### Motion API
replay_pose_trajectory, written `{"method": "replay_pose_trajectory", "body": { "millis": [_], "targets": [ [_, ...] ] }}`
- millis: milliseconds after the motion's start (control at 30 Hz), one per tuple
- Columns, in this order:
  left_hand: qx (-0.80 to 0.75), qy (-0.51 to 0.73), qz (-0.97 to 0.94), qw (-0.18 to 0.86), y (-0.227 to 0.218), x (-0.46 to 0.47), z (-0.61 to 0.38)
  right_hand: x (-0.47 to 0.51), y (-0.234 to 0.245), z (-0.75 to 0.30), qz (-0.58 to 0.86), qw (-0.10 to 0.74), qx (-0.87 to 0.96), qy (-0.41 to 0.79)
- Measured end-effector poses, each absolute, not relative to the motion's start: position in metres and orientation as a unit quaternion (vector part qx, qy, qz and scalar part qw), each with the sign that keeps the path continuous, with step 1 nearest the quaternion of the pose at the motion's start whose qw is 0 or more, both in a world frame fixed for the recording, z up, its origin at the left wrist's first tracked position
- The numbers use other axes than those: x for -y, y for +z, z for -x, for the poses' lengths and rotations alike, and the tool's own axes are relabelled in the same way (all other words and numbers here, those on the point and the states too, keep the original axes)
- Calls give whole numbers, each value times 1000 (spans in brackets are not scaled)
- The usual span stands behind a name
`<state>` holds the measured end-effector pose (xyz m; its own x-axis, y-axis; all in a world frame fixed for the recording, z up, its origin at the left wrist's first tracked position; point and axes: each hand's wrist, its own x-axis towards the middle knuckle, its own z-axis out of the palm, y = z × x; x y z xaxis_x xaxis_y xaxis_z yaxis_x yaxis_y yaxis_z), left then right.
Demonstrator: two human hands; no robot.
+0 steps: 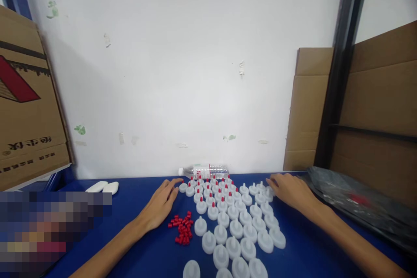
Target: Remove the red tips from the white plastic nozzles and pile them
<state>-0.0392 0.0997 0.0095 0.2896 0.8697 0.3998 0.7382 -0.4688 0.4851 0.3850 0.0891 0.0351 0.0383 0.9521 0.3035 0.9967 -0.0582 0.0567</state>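
Many white plastic nozzle caps (236,228) stand in rows on the blue tabletop (137,256). The ones at the back left wear small red tip caps (213,204); those at the front and right have bare nozzles. My left hand (162,202) lies at the left end of the back rows, fingers stretched out, a fingertip at the red tip of the outermost nozzle cap (183,187). On the right, my right hand (288,189) rests with extended fingers beside the bare nozzle caps at the back right. Loose red tip caps (184,228) lie heaped near my left wrist.
A clear bottle (208,171) lies on its side against the white wall (182,74). Two white objects (110,188) sit at the left. Cardboard boxes (29,108) flank the table, and dark plastic sheeting (352,200) lies along the right edge.
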Motion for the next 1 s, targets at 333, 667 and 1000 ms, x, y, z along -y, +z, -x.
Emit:
{"method": "replay_pose_trajectory", "body": {
  "millis": [333, 667, 1000],
  "targets": [
    [-513, 319, -789, 110, 20, -94, 35, -88, 35, -380, 675, 144, 708, -148],
    [-496, 365, -784, 80, 37, -67, 29, -45, 60, -321, 423, 336, 823, -174],
    [-147, 410, -893, -117, 24, 5, -16, 17, 43, -246, 186, 379, 888, -179]
  ]
}}
